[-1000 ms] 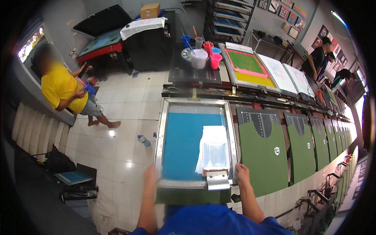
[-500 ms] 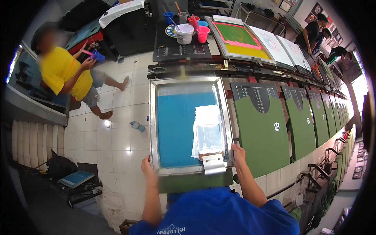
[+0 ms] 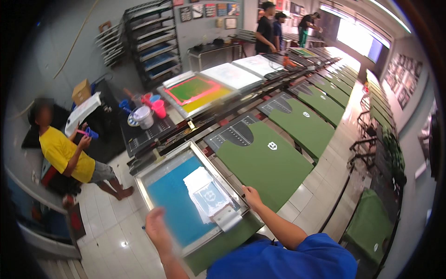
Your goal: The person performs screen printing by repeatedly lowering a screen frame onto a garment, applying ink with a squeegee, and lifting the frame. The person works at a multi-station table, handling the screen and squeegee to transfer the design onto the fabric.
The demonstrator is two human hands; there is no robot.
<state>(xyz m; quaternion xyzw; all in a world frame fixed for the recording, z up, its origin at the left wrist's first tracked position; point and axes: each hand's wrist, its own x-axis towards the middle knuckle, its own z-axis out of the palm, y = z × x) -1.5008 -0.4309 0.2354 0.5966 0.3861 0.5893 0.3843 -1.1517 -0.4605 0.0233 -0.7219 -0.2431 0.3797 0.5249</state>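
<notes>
A metal-framed printing screen (image 3: 173, 183) with blue mesh lies tilted in front of me over a green shirt (image 3: 227, 244). White ink (image 3: 197, 181) covers a patch of the mesh around a small emblem. A squeegee (image 3: 227, 218) with a metal plate rests at the near end of that ink. My right hand (image 3: 253, 197) is closed at the screen's right edge, close to its near corner; its fingertips partly hide behind the frame. Along the left edge is my left hand (image 3: 159, 230), smeared by motion, so its grip is unclear.
Green shirts (image 3: 274, 162) with white emblems lie on a row of boards to the right. Paint tubs (image 3: 144, 117) stand on a black board at the far left, beside another screen (image 3: 200, 93). A person in yellow (image 3: 65, 151) holds a blue cup; several people stand farther back.
My view has swung up and to the right, so the screen appears lower left and slanted. My left hand is now blurred; the right stays by the frame's right edge.
</notes>
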